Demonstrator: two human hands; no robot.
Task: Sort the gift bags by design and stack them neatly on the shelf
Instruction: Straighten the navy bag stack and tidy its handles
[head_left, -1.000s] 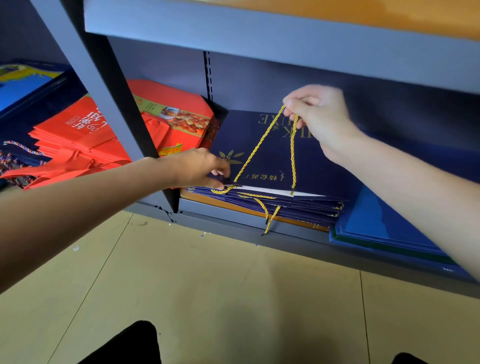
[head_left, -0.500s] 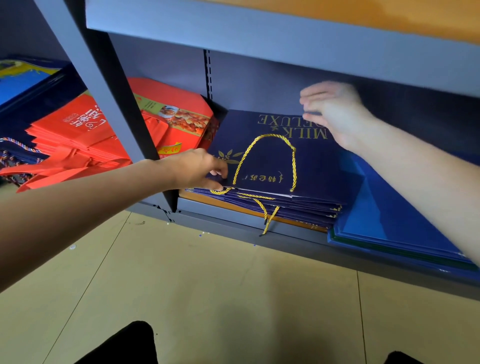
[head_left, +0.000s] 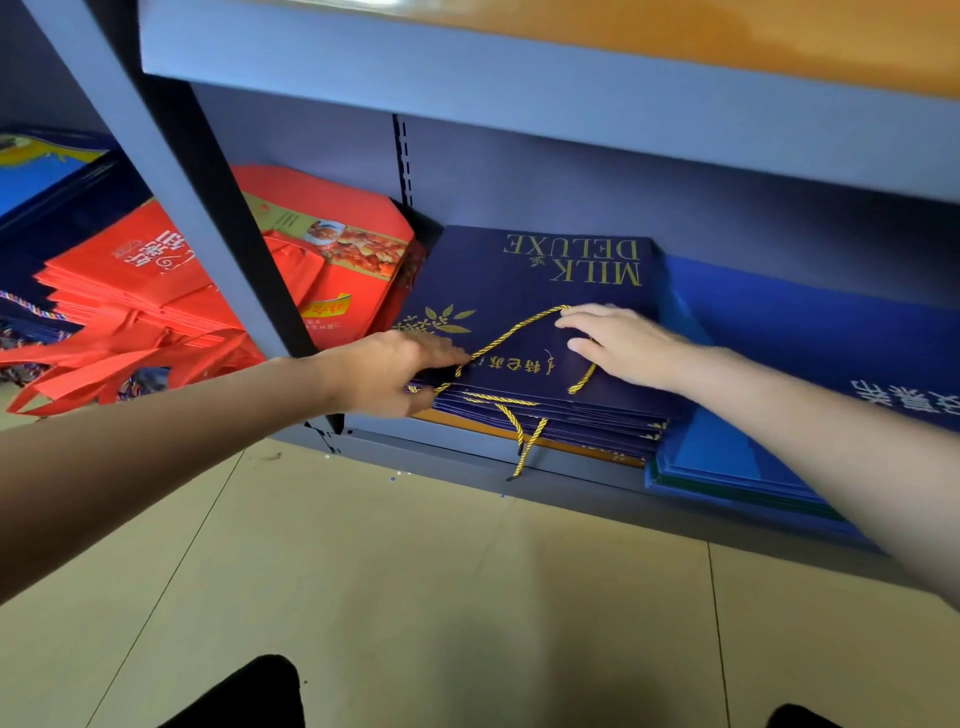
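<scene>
On the bottom shelf (head_left: 467, 470), right in front of you, sits the stack of navy gift bags (head_left: 524, 275) with "MILK DELUXE" in gold on the top one, lying flat. Your right hand (head_left: 618, 345) is laid flat on that top bag, fingers straight and relaxed, pressing down over the gold rope handle (head_left: 506, 338) that loops across the bag's face. Your left hand (head_left: 387, 371) is at the stack's front left corner, fingers out on top and thumb tucked under the edge, so it's kinda pinching the top bags there. Another gold rope dangles off the front of the stack over the shelf lip. Just to the right, touching the navy pile, is a stack of bright blue bags (head_left: 779, 332). To the left are red bags (head_left: 332, 249), and past the upright post (head_left: 171, 182) more red bags (head_left: 130, 270) with loose red handles. Beige floor tiles (head_left: 415, 597) below.
</scene>
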